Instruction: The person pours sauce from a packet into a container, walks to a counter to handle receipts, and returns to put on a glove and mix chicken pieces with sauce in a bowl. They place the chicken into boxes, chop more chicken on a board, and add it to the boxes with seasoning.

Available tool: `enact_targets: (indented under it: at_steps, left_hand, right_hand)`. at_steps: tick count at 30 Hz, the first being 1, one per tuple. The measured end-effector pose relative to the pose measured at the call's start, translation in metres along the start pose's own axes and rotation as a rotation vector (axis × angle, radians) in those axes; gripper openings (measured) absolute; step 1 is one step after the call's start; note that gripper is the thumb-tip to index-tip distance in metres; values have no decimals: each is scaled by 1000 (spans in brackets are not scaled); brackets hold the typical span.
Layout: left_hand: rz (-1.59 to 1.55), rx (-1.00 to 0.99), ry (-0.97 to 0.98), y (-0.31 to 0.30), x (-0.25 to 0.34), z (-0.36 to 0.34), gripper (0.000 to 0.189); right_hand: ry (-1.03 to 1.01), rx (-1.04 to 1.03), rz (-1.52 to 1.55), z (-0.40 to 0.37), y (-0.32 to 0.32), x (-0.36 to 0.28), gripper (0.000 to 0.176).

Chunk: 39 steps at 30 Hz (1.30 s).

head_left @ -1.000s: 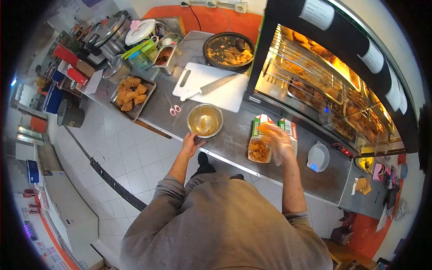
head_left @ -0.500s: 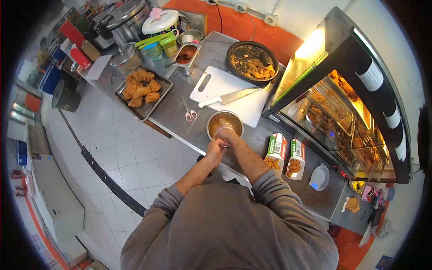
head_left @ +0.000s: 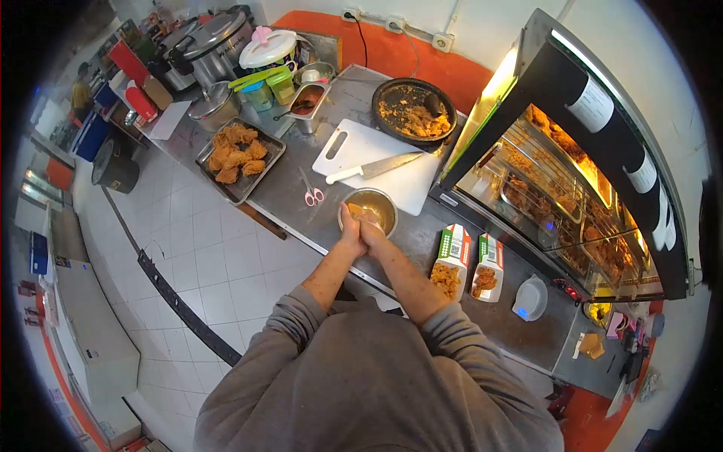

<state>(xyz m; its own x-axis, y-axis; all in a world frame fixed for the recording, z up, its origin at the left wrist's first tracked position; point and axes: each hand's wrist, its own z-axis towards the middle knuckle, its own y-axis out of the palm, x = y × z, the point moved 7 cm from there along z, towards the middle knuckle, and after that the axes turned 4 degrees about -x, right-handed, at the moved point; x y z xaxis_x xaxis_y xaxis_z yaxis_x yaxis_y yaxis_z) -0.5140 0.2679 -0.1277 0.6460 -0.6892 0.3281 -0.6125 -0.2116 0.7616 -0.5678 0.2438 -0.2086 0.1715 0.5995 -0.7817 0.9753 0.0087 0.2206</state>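
Note:
My left hand [head_left: 350, 230] and my right hand [head_left: 373, 234] are close together at the near rim of a metal mixing bowl [head_left: 388, 207]. An orange-brown lump [head_left: 355, 210] shows between the fingers, which curl together around it; its kind is unclear. Clear plastic film covers part of my right hand. Left of the bowl lie scissors with pink handles [head_left: 313, 197]. Behind it, a large knife [head_left: 376, 168] rests across a white cutting board [head_left: 350, 143]. Two paper boxes of fried food [head_left: 449, 260] [head_left: 488, 271] stand to the right.
A tray of fried chicken [head_left: 239, 154] sits at the counter's left edge. Behind are a sauce container [head_left: 309, 102] and a black stone mortar [head_left: 414, 111] with crumbs. A lit glass display case [head_left: 561, 181] borders the right, near a white dish [head_left: 531, 297].
My hands have shifted slightly left and drawn toward the bowl's near rim. My left hand has moved from my right wrist to beside the right fingers, and an orange-brown lump now shows.

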Motion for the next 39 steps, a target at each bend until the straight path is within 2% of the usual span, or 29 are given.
enact_targets:
  at_steps: [2,5,6,8,9,11,12,13,14,16,17,19,23,24,26,28,30,31,32,33,35,38,39]
  left_hand:
    - [-19,-30,27,-6,-8,19,111]
    - [122,47,87,4,-7,19,116]
    - [122,45,96,3,3,18,116]
    - [76,-48,-89,-1,7,17,121]
    - [41,-41,-30,-4,13,17,121]
    - [38,40,-37,-17,9,19,118]
    - [43,112,-57,-27,6,18,115]
    - [35,107,-22,-12,10,-6,107]
    - [35,104,-9,-4,18,-20,107]
    - [86,39,101,4,51,-42,96]
    - [111,19,134,8,76,-49,85]
    - [132,69,190,-6,132,-29,81]
    - [150,158,364,-59,251,62,72]
    - [153,129,373,-61,275,90,72]
    - [108,247,330,-80,303,135,67]
    - [21,200,330,-83,316,169,55]
    - [90,258,425,-80,330,180,39]
    - [171,226,511,-84,341,189,32]
    - [258,202,591,-88,351,196,25]
    - [265,238,572,-83,355,188,21]
    - [232,263,534,-95,362,194,24]
    - [371,273,540,-96,391,178,30]
    - [407,243,576,-104,398,187,33]
  right_hand:
    - [-43,-83,112,-21,2,-12,41]
    - [-124,-201,314,-83,18,-40,34]
    - [-129,-208,309,-103,20,-50,34]
    - [-140,-224,159,-129,10,-59,34]
    - [-139,-235,151,-125,0,-53,34]
    - [-104,414,87,-116,-61,-26,39]
    - [-102,404,85,-110,-67,-15,39]
    - [-36,332,199,-98,-70,-1,41]
    - [28,259,312,-87,-68,10,44]
    - [-31,248,334,-69,-65,22,46]
    - [-87,244,355,-62,-63,25,49]
    - [-141,280,311,-48,-64,34,51]
    - [-255,283,196,-41,-57,-5,57]
    - [-278,261,227,-38,-50,-23,56]
    - [-264,288,270,-25,-39,-65,58]
    - [-294,287,279,12,-29,-112,58]
    - [-386,345,497,54,-17,-175,57]
    - [-469,348,546,95,-26,-190,55]
    - [-541,396,501,131,-31,-218,55]
    - [-549,406,464,163,-32,-239,52]
    - [-684,350,599,241,-31,-276,48]
    - [-504,491,737,333,-28,-290,59]
    - [-488,447,709,362,-19,-297,59]
